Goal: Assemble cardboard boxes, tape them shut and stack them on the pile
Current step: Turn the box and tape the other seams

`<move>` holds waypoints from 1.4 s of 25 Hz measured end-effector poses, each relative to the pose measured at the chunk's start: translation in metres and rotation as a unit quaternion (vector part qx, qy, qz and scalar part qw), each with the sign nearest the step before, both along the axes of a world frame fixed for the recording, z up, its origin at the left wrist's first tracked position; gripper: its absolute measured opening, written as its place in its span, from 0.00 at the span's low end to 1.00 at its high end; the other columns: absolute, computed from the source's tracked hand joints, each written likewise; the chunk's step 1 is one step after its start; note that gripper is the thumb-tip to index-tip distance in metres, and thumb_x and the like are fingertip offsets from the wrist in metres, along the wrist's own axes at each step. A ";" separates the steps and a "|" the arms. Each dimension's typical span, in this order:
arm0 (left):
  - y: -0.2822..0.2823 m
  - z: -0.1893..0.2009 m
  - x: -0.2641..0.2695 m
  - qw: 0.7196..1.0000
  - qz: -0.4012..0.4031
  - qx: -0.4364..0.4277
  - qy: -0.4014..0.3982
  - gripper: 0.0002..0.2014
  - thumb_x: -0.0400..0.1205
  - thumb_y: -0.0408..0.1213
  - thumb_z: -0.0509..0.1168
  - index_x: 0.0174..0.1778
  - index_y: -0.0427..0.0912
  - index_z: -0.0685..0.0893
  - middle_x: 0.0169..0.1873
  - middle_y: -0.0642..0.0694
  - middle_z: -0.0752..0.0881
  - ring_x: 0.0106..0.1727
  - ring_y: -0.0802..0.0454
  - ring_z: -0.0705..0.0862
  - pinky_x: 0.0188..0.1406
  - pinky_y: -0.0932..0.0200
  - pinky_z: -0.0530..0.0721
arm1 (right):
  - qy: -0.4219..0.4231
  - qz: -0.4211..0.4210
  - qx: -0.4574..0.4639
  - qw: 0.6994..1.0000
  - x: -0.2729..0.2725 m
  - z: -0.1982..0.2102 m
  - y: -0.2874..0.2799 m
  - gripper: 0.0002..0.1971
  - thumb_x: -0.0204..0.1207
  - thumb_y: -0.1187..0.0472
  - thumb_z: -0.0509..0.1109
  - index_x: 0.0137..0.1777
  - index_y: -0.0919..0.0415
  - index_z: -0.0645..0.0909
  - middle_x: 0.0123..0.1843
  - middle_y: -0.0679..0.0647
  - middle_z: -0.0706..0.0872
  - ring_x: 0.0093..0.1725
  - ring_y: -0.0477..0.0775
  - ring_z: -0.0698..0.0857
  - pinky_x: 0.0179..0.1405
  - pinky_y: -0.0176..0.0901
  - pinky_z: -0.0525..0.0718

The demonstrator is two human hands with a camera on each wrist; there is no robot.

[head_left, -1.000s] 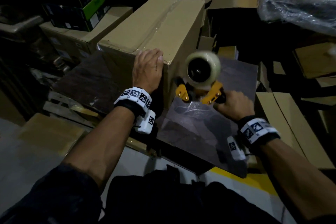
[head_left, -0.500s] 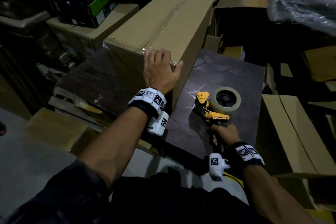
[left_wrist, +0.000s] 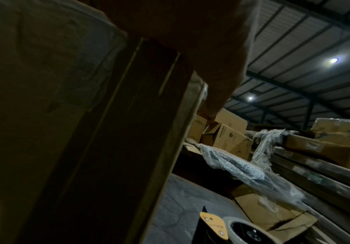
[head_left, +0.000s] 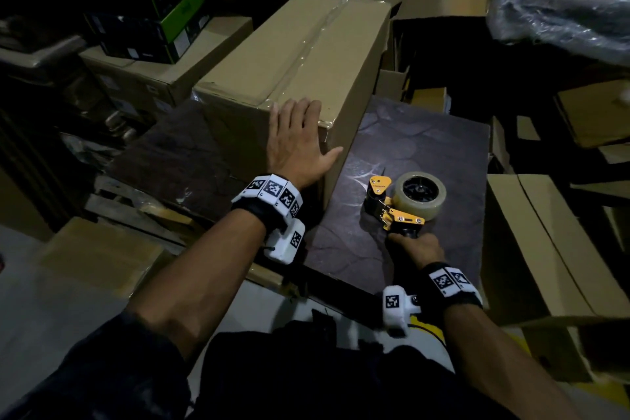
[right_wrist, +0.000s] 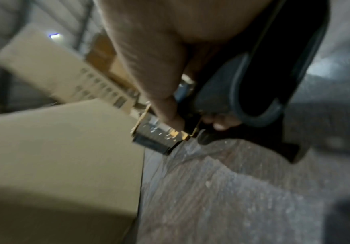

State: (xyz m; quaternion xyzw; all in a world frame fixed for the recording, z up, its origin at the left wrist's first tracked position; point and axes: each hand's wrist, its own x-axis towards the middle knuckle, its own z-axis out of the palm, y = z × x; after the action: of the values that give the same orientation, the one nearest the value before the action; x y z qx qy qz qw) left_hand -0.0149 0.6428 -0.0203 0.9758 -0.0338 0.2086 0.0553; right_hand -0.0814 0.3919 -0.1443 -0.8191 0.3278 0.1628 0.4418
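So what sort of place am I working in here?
Most likely a warehouse or packing area. Taped cardboard boxes are piled all round, there are bubble-wrapped goods, and a ribbed metal roof on steel beams overhead.

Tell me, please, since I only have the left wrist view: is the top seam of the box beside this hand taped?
Observer: Yes, the head view shows clear tape along the top of the box.
Operator: Where is the left hand?
Observer: The left hand lies flat on the box's near top corner.
Operator: Is the tape gun free?
Observer: No, the right hand grips the handle of the tape gun, which rests on the dark board.
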 end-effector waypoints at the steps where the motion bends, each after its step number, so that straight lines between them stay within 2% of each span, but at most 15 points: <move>1: 0.007 0.003 -0.002 1.000 -0.022 0.001 0.016 0.43 0.72 0.68 0.61 0.78 0.42 0.67 0.76 0.42 0.70 0.78 0.41 0.65 0.82 0.41 0.47 | -0.008 0.000 -0.032 0.999 -0.002 0.005 0.000 0.25 0.67 0.46 0.81 0.53 0.66 0.85 0.52 0.66 0.88 0.53 0.66 0.87 0.52 0.50 0.84; 3: 0.022 0.010 -0.003 0.996 -0.077 -0.010 0.045 0.41 0.78 0.68 0.50 0.82 0.44 0.63 0.80 0.44 0.66 0.81 0.45 0.61 0.83 0.45 0.45 | -0.036 -0.013 -0.095 0.995 -0.005 0.016 0.004 0.30 0.74 0.45 0.77 0.65 0.69 0.80 0.65 0.70 0.82 0.66 0.71 0.82 0.61 0.53 0.79; 5: 0.035 0.016 -0.003 0.990 -0.121 -0.038 0.063 0.34 0.83 0.61 0.41 0.82 0.46 0.64 0.81 0.47 0.65 0.82 0.49 0.60 0.82 0.48 0.46 | -0.078 -0.016 -0.150 0.986 -0.007 0.029 0.014 0.32 0.77 0.46 0.74 0.71 0.69 0.73 0.73 0.71 0.74 0.73 0.73 0.74 0.69 0.59 0.74; 8: 0.046 0.020 0.003 0.986 -0.155 -0.045 0.038 0.24 0.89 0.51 0.45 0.78 0.49 0.71 0.78 0.49 0.72 0.79 0.50 0.67 0.78 0.51 0.55 | -0.193 0.033 -0.144 0.970 0.002 0.048 0.036 0.27 0.78 0.47 0.73 0.69 0.64 0.76 0.69 0.67 0.76 0.71 0.70 0.75 0.70 0.57 0.74; 11: 0.055 0.024 0.009 0.986 -0.165 0.000 0.033 0.21 0.90 0.47 0.50 0.77 0.48 0.73 0.77 0.48 0.73 0.77 0.48 0.68 0.76 0.49 0.60 | -0.318 0.112 -0.083 0.938 0.017 0.079 0.067 0.23 0.80 0.49 0.72 0.70 0.62 0.78 0.65 0.59 0.77 0.65 0.58 0.79 0.64 0.47 0.76; 13: 0.066 0.029 0.014 0.984 -0.166 0.046 0.042 0.22 0.90 0.47 0.48 0.78 0.47 0.70 0.79 0.47 0.70 0.80 0.46 0.64 0.77 0.47 0.59 | -0.374 0.173 -0.066 0.909 0.031 0.101 0.087 0.24 0.83 0.50 0.70 0.75 0.59 0.75 0.65 0.56 0.75 0.64 0.52 0.78 0.62 0.44 0.77; 16: 0.083 0.033 0.020 0.976 -0.182 0.101 0.065 0.24 0.90 0.48 0.45 0.81 0.45 0.64 0.81 0.45 0.65 0.83 0.45 0.59 0.80 0.46 0.55 | -0.458 0.270 -0.136 0.836 0.055 0.128 0.108 0.27 0.84 0.47 0.65 0.80 0.56 0.72 0.71 0.61 0.74 0.69 0.59 0.76 0.68 0.52 0.77; 18: 0.090 0.035 0.024 0.971 -0.198 0.114 0.072 0.25 0.89 0.48 0.46 0.82 0.43 0.63 0.81 0.43 0.65 0.82 0.44 0.61 0.79 0.47 0.60 | -0.458 0.332 -0.216 0.796 0.071 0.135 0.114 0.27 0.84 0.47 0.64 0.81 0.58 0.73 0.78 0.65 0.73 0.75 0.65 0.73 0.73 0.57 0.72; 20: 0.092 0.035 0.025 0.970 -0.203 0.113 0.067 0.24 0.89 0.47 0.49 0.80 0.42 0.65 0.80 0.42 0.67 0.80 0.44 0.65 0.77 0.48 0.64 | -0.429 0.378 -0.263 0.777 0.083 0.138 0.117 0.26 0.86 0.48 0.63 0.81 0.60 0.73 0.82 0.64 0.70 0.80 0.66 0.69 0.77 0.58 0.69; 22: 0.091 0.032 0.025 0.972 -0.201 0.106 0.054 0.23 0.89 0.47 0.51 0.79 0.42 0.68 0.78 0.42 0.71 0.78 0.44 0.69 0.75 0.49 0.68 | -0.431 0.404 -0.299 0.750 0.086 0.137 0.120 0.27 0.87 0.46 0.57 0.78 0.62 0.76 0.80 0.64 0.74 0.79 0.66 0.72 0.76 0.59 0.72; 24: 0.089 0.028 0.026 0.974 -0.201 0.099 0.037 0.22 0.89 0.47 0.52 0.76 0.42 0.70 0.75 0.42 0.75 0.76 0.44 0.72 0.73 0.48 0.70 | -0.455 0.397 -0.338 0.722 0.085 0.133 0.126 0.27 0.85 0.47 0.55 0.73 0.66 0.81 0.74 0.65 0.81 0.74 0.67 0.79 0.70 0.60 0.80; 26: 0.088 0.025 0.027 0.975 -0.201 0.089 0.022 0.21 0.88 0.47 0.53 0.75 0.42 0.71 0.74 0.42 0.76 0.75 0.44 0.74 0.72 0.48 0.71 | -0.485 0.359 -0.348 0.718 0.083 0.130 0.132 0.24 0.84 0.50 0.61 0.67 0.67 0.84 0.69 0.65 0.85 0.69 0.68 0.83 0.64 0.61 0.84; 28: 0.090 0.025 0.029 0.973 -0.209 0.093 0.014 0.22 0.88 0.47 0.52 0.76 0.42 0.71 0.74 0.42 0.76 0.74 0.44 0.74 0.71 0.49 0.72 | -0.490 0.343 -0.343 0.724 0.083 0.133 0.135 0.22 0.82 0.50 0.66 0.65 0.67 0.86 0.68 0.64 0.86 0.69 0.68 0.83 0.62 0.61 0.83; 31: 0.093 0.026 0.034 0.967 -0.228 0.109 0.021 0.23 0.89 0.47 0.51 0.78 0.42 0.68 0.76 0.43 0.74 0.74 0.45 0.74 0.69 0.51 0.74 | -0.483 0.358 -0.357 0.714 0.087 0.136 0.139 0.23 0.82 0.48 0.65 0.65 0.67 0.85 0.67 0.65 0.86 0.69 0.71 0.83 0.60 0.62 0.84; 35: 0.109 0.028 0.048 0.957 -0.256 0.131 0.039 0.24 0.88 0.47 0.53 0.79 0.43 0.65 0.78 0.43 0.70 0.77 0.45 0.71 0.70 0.50 0.74 | -0.465 0.325 -0.314 0.761 0.090 0.130 0.154 0.20 0.84 0.55 0.65 0.70 0.66 0.83 0.73 0.64 0.83 0.76 0.68 0.77 0.71 0.59 0.78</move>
State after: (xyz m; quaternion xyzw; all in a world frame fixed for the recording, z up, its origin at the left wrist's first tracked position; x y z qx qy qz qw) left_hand 0.0335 0.7513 0.0074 0.9406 -0.3074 0.1427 -0.0206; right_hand 0.0085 0.5459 -0.0145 -0.9446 -0.1709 -0.2158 0.1786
